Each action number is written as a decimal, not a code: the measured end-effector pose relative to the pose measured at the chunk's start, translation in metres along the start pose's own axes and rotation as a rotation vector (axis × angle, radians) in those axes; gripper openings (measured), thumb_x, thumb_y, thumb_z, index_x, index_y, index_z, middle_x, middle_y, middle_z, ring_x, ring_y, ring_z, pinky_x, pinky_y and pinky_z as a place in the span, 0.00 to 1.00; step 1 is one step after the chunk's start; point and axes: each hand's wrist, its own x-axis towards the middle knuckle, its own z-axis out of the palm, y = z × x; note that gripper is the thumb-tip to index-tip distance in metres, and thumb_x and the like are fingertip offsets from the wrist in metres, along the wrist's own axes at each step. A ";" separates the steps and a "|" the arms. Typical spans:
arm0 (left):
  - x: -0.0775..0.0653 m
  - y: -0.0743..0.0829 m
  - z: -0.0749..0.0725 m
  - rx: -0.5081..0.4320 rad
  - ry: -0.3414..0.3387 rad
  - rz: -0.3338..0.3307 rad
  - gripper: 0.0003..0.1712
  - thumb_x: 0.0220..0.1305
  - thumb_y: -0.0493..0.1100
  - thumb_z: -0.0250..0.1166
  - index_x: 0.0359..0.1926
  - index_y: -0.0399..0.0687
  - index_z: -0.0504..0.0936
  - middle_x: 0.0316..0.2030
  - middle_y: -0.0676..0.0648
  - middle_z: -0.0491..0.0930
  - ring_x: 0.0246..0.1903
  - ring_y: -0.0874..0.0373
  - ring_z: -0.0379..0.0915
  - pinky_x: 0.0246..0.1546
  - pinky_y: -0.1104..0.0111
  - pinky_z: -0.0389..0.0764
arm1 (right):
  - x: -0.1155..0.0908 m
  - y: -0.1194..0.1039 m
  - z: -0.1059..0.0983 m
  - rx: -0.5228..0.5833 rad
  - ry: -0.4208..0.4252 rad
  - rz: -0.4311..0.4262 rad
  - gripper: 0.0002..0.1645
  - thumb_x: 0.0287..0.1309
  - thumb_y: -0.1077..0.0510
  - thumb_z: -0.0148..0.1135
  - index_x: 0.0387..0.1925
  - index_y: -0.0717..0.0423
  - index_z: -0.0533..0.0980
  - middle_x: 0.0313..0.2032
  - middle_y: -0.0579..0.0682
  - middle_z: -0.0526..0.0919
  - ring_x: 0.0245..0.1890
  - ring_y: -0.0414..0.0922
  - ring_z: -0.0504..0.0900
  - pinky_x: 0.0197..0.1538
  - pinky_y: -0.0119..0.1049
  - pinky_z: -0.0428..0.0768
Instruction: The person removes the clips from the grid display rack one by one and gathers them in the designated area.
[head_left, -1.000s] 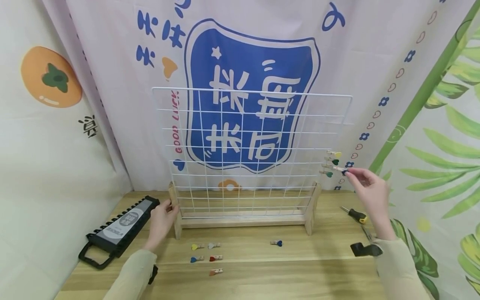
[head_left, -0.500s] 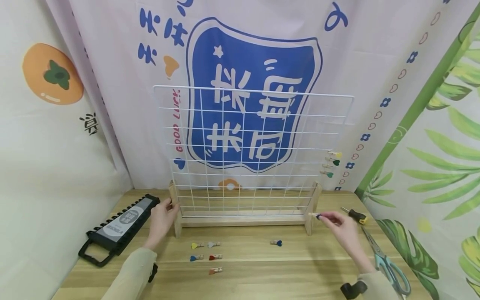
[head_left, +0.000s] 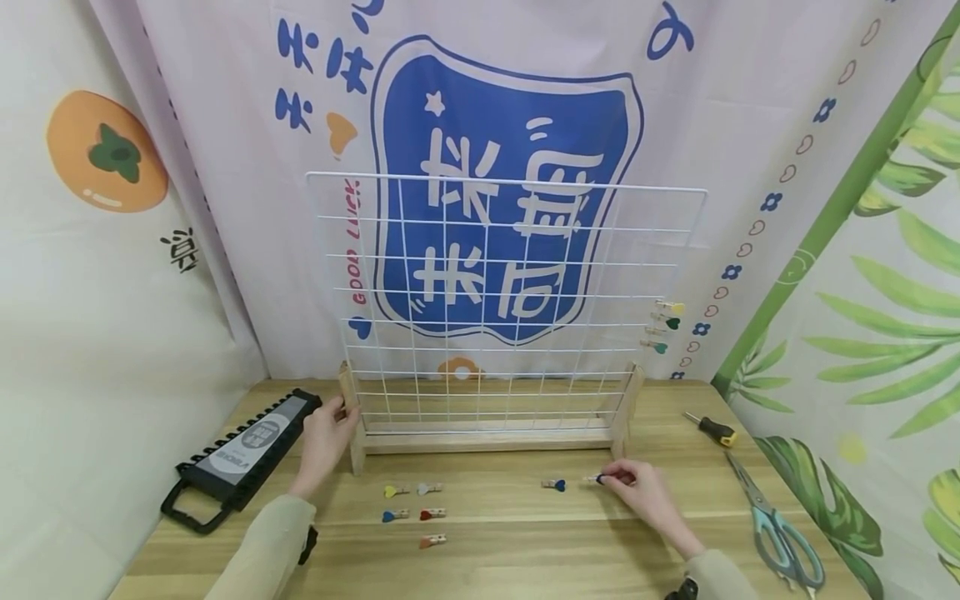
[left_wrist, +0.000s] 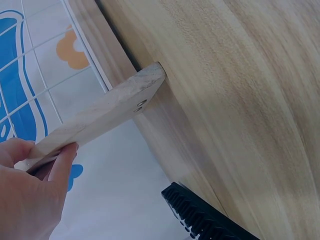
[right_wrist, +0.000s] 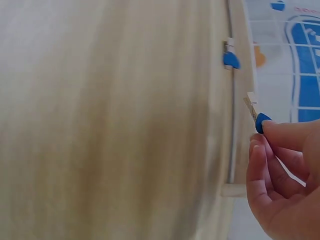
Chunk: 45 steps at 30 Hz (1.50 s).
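My left hand (head_left: 327, 435) grips the left wooden upright (left_wrist: 107, 107) of a stand that holds a white wire grid (head_left: 480, 181) upright. Between thumb and fingertips my right hand (head_left: 642, 493) pinches a small wooden clothespin (right_wrist: 253, 106) with a dark blue heart, just above the tabletop near the stand's right foot. Another blue-heart clothespin (head_left: 555, 485) lies on the table to its left. Several clothespins, among them a yellow-heart one (head_left: 677, 308) and a teal-heart one (head_left: 660, 347), are clipped along the grid's right edge.
On the table's left lie several heart clothespins, including a red one (head_left: 429, 514) and an orange one (head_left: 432, 542). A black rack (head_left: 243, 454) lies at far left. Scissors (head_left: 772, 525) and a screwdriver (head_left: 712, 429) lie at right. Printed curtains (head_left: 225, 100) hang behind.
My right hand has come down from the grid's right edge and moved left to the tabletop, still pinching the blue-heart clothespin. My left hand has stayed on the stand.
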 end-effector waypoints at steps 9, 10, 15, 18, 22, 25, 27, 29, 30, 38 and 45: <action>0.000 0.001 -0.001 -0.001 0.019 0.028 0.05 0.63 0.31 0.63 0.31 0.30 0.79 0.38 0.27 0.85 0.42 0.34 0.85 0.35 0.60 0.86 | 0.002 0.000 0.011 -0.078 -0.067 -0.049 0.03 0.54 0.65 0.70 0.31 0.55 0.83 0.29 0.48 0.88 0.26 0.29 0.78 0.32 0.24 0.77; 0.000 0.001 -0.001 0.000 0.022 0.032 0.06 0.63 0.31 0.63 0.30 0.30 0.79 0.37 0.27 0.85 0.42 0.34 0.85 0.34 0.60 0.86 | 0.002 0.000 0.012 -0.081 -0.071 -0.058 0.03 0.53 0.66 0.70 0.31 0.56 0.83 0.29 0.48 0.88 0.25 0.30 0.78 0.32 0.24 0.77; -0.001 0.002 -0.002 0.009 0.023 0.027 0.05 0.63 0.30 0.63 0.30 0.30 0.79 0.38 0.26 0.85 0.42 0.34 0.84 0.36 0.56 0.86 | 0.002 0.001 0.014 -0.100 -0.094 -0.082 0.04 0.53 0.66 0.70 0.31 0.57 0.83 0.29 0.49 0.88 0.25 0.30 0.77 0.31 0.24 0.77; -0.001 0.003 -0.002 0.007 0.017 0.019 0.05 0.63 0.30 0.62 0.32 0.29 0.80 0.39 0.26 0.84 0.43 0.34 0.84 0.38 0.53 0.86 | 0.003 0.001 0.015 -0.116 -0.094 -0.084 0.03 0.53 0.66 0.70 0.31 0.56 0.84 0.29 0.49 0.88 0.25 0.30 0.77 0.31 0.24 0.77; 0.000 0.003 -0.002 0.003 0.014 0.017 0.05 0.64 0.31 0.62 0.33 0.29 0.80 0.40 0.25 0.84 0.43 0.34 0.84 0.37 0.56 0.86 | 0.005 0.001 0.014 -0.116 -0.093 -0.095 0.04 0.52 0.66 0.69 0.32 0.58 0.84 0.30 0.50 0.88 0.25 0.30 0.77 0.31 0.24 0.77; 0.000 0.001 -0.001 0.006 0.016 0.020 0.05 0.64 0.30 0.62 0.31 0.30 0.80 0.39 0.26 0.85 0.43 0.34 0.84 0.35 0.58 0.86 | 0.008 -0.001 0.008 -0.100 -0.066 -0.116 0.06 0.51 0.68 0.69 0.34 0.61 0.84 0.30 0.53 0.88 0.26 0.31 0.78 0.31 0.23 0.78; 0.000 0.000 0.000 0.006 0.021 0.025 0.05 0.63 0.30 0.62 0.31 0.30 0.79 0.38 0.26 0.85 0.42 0.34 0.84 0.35 0.58 0.86 | 0.011 -0.006 0.001 -0.087 -0.031 -0.127 0.07 0.50 0.69 0.69 0.35 0.64 0.83 0.30 0.55 0.88 0.26 0.33 0.80 0.31 0.23 0.79; 0.000 -0.001 0.000 0.004 0.027 0.030 0.05 0.63 0.30 0.63 0.31 0.29 0.80 0.38 0.26 0.85 0.42 0.34 0.84 0.34 0.57 0.86 | 0.016 -0.015 -0.010 -0.080 0.013 -0.139 0.08 0.51 0.70 0.69 0.36 0.66 0.83 0.31 0.57 0.88 0.27 0.38 0.82 0.32 0.24 0.81; 0.000 -0.002 0.000 0.003 0.032 0.032 0.04 0.63 0.30 0.63 0.32 0.29 0.80 0.38 0.26 0.85 0.41 0.34 0.85 0.34 0.56 0.86 | 0.019 -0.021 -0.018 -0.080 0.034 -0.145 0.09 0.51 0.70 0.69 0.37 0.67 0.83 0.31 0.58 0.88 0.28 0.41 0.84 0.33 0.24 0.81; -0.001 0.000 -0.001 -0.003 0.017 0.013 0.06 0.63 0.31 0.62 0.35 0.28 0.81 0.39 0.26 0.85 0.42 0.34 0.84 0.34 0.58 0.86 | 0.050 -0.062 -0.094 -0.098 0.355 -0.261 0.10 0.58 0.67 0.67 0.43 0.66 0.82 0.38 0.63 0.87 0.33 0.37 0.85 0.37 0.16 0.78; -0.001 0.002 -0.002 0.019 0.004 -0.005 0.06 0.64 0.33 0.62 0.34 0.31 0.80 0.40 0.27 0.85 0.43 0.36 0.85 0.34 0.61 0.86 | 0.074 -0.090 -0.142 0.038 0.644 -0.226 0.12 0.63 0.61 0.64 0.43 0.67 0.82 0.42 0.66 0.86 0.35 0.14 0.72 0.38 0.08 0.72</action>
